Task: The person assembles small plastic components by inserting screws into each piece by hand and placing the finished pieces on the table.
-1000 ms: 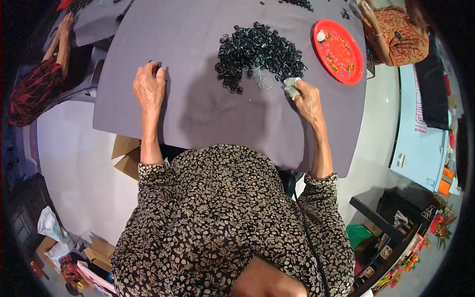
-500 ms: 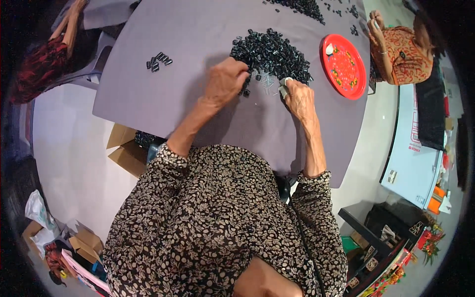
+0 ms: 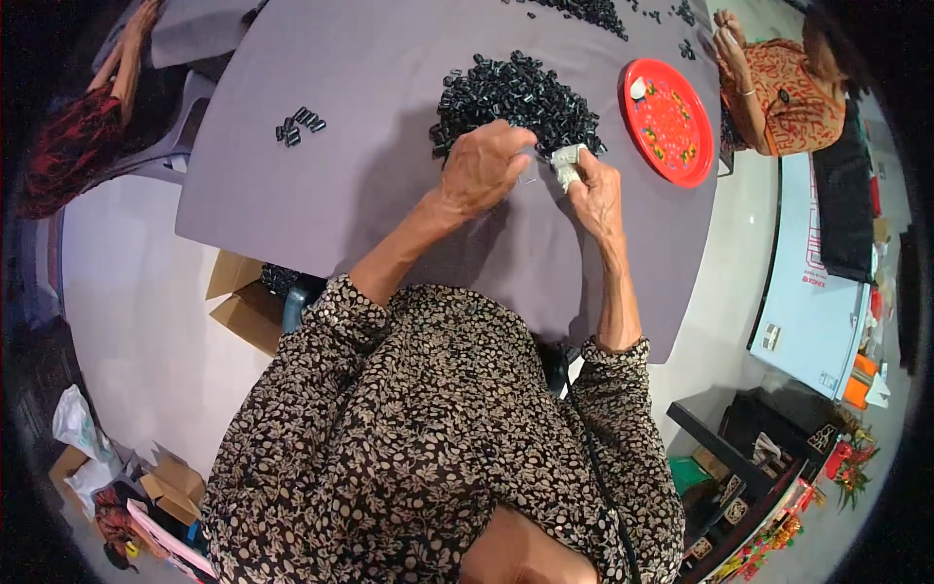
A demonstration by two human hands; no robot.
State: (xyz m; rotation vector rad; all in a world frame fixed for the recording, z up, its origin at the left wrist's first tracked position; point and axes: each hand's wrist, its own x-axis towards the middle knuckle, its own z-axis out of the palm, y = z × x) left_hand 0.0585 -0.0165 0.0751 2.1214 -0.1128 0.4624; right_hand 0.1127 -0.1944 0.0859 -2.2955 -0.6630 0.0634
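A heap of small black cylindrical pieces (image 3: 516, 92) lies on the grey cloth-covered table (image 3: 370, 127). At the heap's near edge is my left hand (image 3: 486, 167), its fingers bent and pressed together. Whatever they hold, if anything, is hidden. Beside its fingertips show a few thin pale slivers (image 3: 527, 179), partly covered by the hand. My right hand (image 3: 595, 193) pinches a crumpled whitish piece (image 3: 566, 165) between thumb and fingers, close to the heap's right side. What that piece is made of I cannot tell.
Right of the heap is a red oval tray (image 3: 671, 122) holding a small white item (image 3: 638, 89). Several black pieces (image 3: 300, 127) lie apart at left. More black pieces (image 3: 593, 14) are at the far side. Other people sit at left and right. A cardboard box (image 3: 243, 316) stands below the table's left edge.
My left hand has moved right, over the pale slivers and nearer my right hand. The whitish piece in my right hand has turned and shows more. The whole view has shifted slightly.
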